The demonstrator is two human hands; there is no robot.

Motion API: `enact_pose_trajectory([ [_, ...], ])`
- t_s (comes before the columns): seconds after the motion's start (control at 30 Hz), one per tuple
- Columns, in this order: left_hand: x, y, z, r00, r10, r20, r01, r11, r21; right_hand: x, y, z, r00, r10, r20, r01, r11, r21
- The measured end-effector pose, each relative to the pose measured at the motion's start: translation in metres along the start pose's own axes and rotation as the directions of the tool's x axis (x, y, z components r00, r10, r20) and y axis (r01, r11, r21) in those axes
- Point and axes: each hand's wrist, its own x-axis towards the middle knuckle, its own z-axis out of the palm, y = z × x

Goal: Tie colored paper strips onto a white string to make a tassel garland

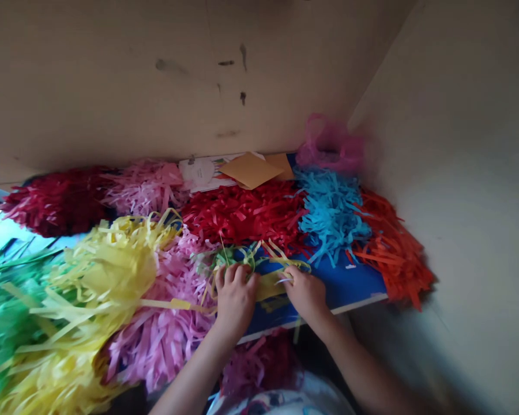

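A flat piece of yellow paper [270,286] lies between my two hands on the blue board. My left hand [237,297] is closed over its left end, fingers bent down onto it. At the right end, my right hand [306,293] is closed in a pinch. A thin pale, shiny thing [282,280] shows at those fingertips, too small to name. Loose narrow yellow strips [279,253] curl just beyond the fingers. Light green paper shreds [207,262] sit near my left hand, and a yellow strip [177,304] stretches leftward from it.
Fringed paper bunches surround the blue board [350,288]: pink [168,323], yellow [108,271], green [8,317], red [246,213], light blue [333,213] and orange [393,248]. Brown envelopes [251,170] and a pink plastic bag [331,147] lie by the wall [155,104].
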Motion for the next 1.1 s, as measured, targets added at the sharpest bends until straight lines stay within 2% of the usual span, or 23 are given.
enact_pose_trajectory([
  [0.07,0.000,-0.003,-0.005,0.993,0.121,-0.006,-0.121,0.992,-0.034,-0.001,0.007,-0.003,0.992,-0.025,-0.125,0.033,0.998,0.059],
  [0.13,-0.001,-0.005,-0.011,0.976,0.218,0.021,-0.216,0.974,-0.075,-0.003,0.016,-0.008,0.960,-0.185,-0.211,0.213,0.969,0.121],
  [0.2,-0.002,-0.004,-0.018,0.960,0.275,0.057,-0.269,0.959,-0.094,-0.004,0.023,-0.012,0.890,-0.421,-0.176,0.446,0.885,0.137],
  [0.27,-0.003,0.000,-0.022,0.953,0.293,0.074,-0.286,0.954,-0.087,-0.003,0.027,-0.015,0.832,-0.548,-0.084,0.555,0.823,0.123],
  [0.33,-0.005,0.005,-0.022,0.961,0.271,0.055,-0.268,0.962,-0.061,0.000,0.027,-0.017,0.839,-0.541,-0.058,0.544,0.833,0.101],
  [0.47,-0.008,0.008,-0.015,0.977,0.212,-0.022,-0.212,0.977,-0.009,0.005,0.018,-0.022,0.852,-0.516,-0.090,0.523,0.847,0.095],
  [0.57,-0.009,0.006,-0.015,0.980,0.193,-0.041,-0.194,0.981,-0.024,0.007,0.016,-0.026,0.849,-0.523,-0.070,0.525,0.851,0.012],
  [0.7,-0.011,0.000,-0.017,0.983,0.176,-0.061,-0.180,0.981,-0.070,0.013,0.031,-0.039,0.887,-0.454,-0.077,0.450,0.890,-0.067],
  [0.8,-0.012,-0.003,-0.016,0.984,0.161,-0.073,-0.167,0.981,-0.096,0.013,0.043,-0.060,0.920,-0.348,-0.178,0.343,0.937,-0.058],
  [0.87,-0.011,-0.003,-0.014,0.985,0.154,-0.081,-0.163,0.981,-0.108,0.008,0.040,-0.070,0.895,-0.335,-0.295,0.354,0.935,0.014],
  [0.93,-0.010,0.000,-0.012,0.985,0.148,-0.092,-0.157,0.982,-0.105,0.002,0.028,-0.067,0.834,-0.434,-0.341,0.479,0.876,0.058],
  [1.0,-0.009,0.002,-0.010,0.984,0.144,-0.101,-0.153,0.984,-0.087,-0.003,0.011,-0.052,0.781,-0.560,-0.278,0.589,0.807,0.030],
  [1.1,-0.013,-0.002,-0.011,0.986,0.110,-0.124,-0.114,0.993,-0.033,-0.003,-0.003,-0.021,0.787,-0.579,-0.214,0.589,0.808,-0.017],
])
